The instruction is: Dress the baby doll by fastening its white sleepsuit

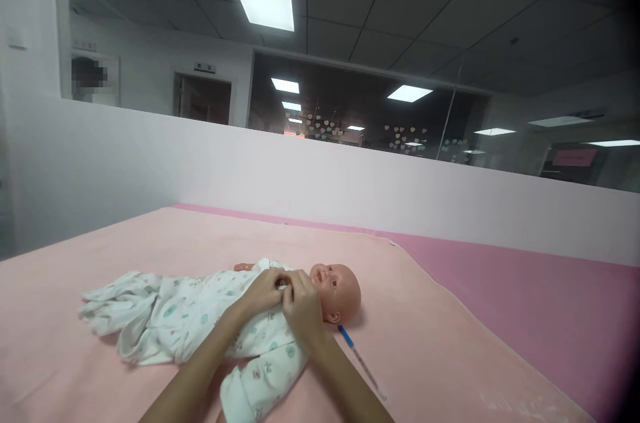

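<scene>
A baby doll (345,290) lies on its back, its bald head to the right. It wears a white romper (200,303) with small green and brown prints. At the collar, just below the doll's chin, my left hand (267,290) pinches the cloth with curled fingers. Close against it, my right hand (303,308) is also closed at the neckline; the fingertips of both hands partly hide what they grip. One doll hand (244,267) shows at the far sleeve. Beside the head lies a thin glass-like thermometer with a blue end (346,336).
A peach-coloured sheet (425,343) covers the surface, with a pink mat (525,303) showing along its right and back edges. Behind stands a low white wall (320,176) with glass above it. A person (87,76) appears at the upper left, beyond or reflected in the glass.
</scene>
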Available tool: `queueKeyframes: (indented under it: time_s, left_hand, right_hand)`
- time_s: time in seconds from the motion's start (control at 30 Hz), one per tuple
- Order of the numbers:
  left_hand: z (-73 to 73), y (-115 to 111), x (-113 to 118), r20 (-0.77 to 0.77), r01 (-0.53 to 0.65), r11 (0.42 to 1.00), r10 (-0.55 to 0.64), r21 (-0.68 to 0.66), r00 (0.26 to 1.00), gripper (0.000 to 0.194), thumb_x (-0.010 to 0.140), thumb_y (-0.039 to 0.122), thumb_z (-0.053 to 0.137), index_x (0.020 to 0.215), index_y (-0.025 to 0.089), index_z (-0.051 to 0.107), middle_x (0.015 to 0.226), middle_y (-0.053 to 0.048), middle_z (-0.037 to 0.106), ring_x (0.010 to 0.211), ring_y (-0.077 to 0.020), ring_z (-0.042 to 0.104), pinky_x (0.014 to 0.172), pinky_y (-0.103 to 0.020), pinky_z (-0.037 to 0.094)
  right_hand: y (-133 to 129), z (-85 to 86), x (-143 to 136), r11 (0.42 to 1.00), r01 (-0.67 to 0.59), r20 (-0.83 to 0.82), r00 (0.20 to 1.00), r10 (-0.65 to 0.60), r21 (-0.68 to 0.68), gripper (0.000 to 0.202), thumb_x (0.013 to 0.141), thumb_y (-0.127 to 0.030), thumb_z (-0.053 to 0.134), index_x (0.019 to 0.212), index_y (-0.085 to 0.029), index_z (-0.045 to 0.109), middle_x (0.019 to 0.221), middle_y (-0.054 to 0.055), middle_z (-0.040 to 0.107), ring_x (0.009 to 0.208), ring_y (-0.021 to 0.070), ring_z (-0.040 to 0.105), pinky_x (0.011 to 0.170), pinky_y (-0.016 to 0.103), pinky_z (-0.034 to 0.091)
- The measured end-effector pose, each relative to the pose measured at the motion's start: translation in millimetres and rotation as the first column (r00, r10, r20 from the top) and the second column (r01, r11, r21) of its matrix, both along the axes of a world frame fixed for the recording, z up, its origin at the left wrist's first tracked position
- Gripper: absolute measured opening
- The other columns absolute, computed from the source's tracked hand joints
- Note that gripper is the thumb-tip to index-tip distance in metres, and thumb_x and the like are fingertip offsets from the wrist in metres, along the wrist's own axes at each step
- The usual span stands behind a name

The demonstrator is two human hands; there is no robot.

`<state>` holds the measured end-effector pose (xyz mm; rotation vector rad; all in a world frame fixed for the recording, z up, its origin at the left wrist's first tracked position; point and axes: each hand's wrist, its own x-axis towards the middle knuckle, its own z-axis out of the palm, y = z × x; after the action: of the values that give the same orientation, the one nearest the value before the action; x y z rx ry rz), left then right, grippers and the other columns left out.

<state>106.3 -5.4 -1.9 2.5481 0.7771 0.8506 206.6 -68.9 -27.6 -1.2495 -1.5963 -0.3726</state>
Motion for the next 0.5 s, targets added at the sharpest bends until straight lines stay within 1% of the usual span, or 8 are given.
queueKeyframes:
  time_s: [0.07,0.17,0.27,0.37,0.5]
  left_hand:
    - [-2.3,2,-3,0.039,0.041,0.998,-0.039,-0.054,0.998,0.019,0.063,0.016,0.041,0.066,0.014,0.060,0.068,-0.001,0.061,0.067,-0.0146,0.052,0.061,-0.024,0.038]
    - [-2.2,3,-5,0.066,0.099,0.985,-0.090,-0.144,0.994,0.019,0.066,0.019,0.042,0.073,0.015,0.060,0.076,-0.002,0.062,0.073,-0.0148,0.054,0.066,-0.024,0.041]
    - [-1.8,3,-6,0.072,0.128,0.968,-0.115,-0.218,0.991,0.020,0.070,0.023,0.044,0.081,0.015,0.059,0.083,-0.002,0.063,0.078,-0.0152,0.056,0.070,-0.024,0.043]
    - [-2.3,4,-6,0.076,0.145,0.961,-0.131,-0.237,0.989,0.021,0.072,0.025,0.045,0.085,0.016,0.059,0.087,-0.003,0.063,0.082,-0.0152,0.056,0.074,-0.025,0.043]
    - [-2.4,3,-7,0.082,0.173,0.954,-0.157,-0.246,0.984,0.022,0.075,0.027,0.043,0.085,0.016,0.059,0.088,-0.003,0.063,0.081,-0.0149,0.055,0.073,-0.024,0.043]
  right_hand:
    - [6,-10.2,0,0.999,-0.005,0.016,1.000,0.004,0.040,0.031,0.073,-0.006,0.031,0.087,-0.018,0.056,0.080,0.005,0.056,0.074,0.0171,0.051,0.066,0.029,0.042]
    - [5,-19.6,1,0.995,-0.007,-0.066,0.998,0.014,0.100,0.032,0.075,-0.006,0.029,0.093,-0.018,0.054,0.084,0.006,0.055,0.079,0.0176,0.051,0.071,0.031,0.043]
    - [0,-21.3,1,0.995,-0.031,-0.123,0.991,0.042,0.091,0.030,0.077,-0.007,0.031,0.095,-0.018,0.052,0.087,0.006,0.054,0.083,0.0181,0.050,0.074,0.032,0.043]
    - [-2,-20.4,1,0.997,-0.042,-0.131,0.990,0.051,0.071,0.029,0.078,-0.007,0.031,0.097,-0.019,0.051,0.090,0.007,0.053,0.086,0.0190,0.049,0.077,0.034,0.043]
    - [-2,-20.5,1,0.995,-0.042,-0.122,0.991,0.053,0.088,0.031,0.078,-0.007,0.032,0.101,-0.018,0.050,0.094,0.008,0.052,0.090,0.0189,0.049,0.080,0.035,0.043]
